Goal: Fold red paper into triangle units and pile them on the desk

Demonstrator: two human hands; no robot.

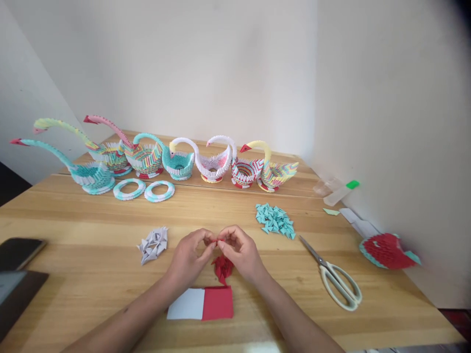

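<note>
Both hands meet at the middle of the wooden table (91, 220): the left hand (191, 255) and the right hand (241, 252) each pinch one end of a small red paper piece (216, 240), fingertips closed on it and nearly touching each other. Just below them, toward six o'clock, lies a little heap of folded red pieces (222, 268), and nearer still a stack of paper slips (201, 304), white on its left half and red on its right.

At nine o'clock from the hands sits a cluster of white folded pieces (153, 243); at two o'clock a pile of teal folded pieces (275, 220). Scissors (336, 274) lie at three o'clock, blades shut, pointing back toward the hands. Along the far edge, at twelve o'clock, stands a row of paper swans (184, 162) with two paper rings (143, 190) in front of them. A red and teal model (386, 251) rests by the wall at three o'clock, and a dark phone (18, 251) lies at nine.

The piece looks tiny against the fingers — a crease pressed off-line, I'd judge, would leave it misshapen. A forearm sliding outward could also scatter the red heap, which lies loose right under the wrists — or nudge the slips off their stack.
</note>
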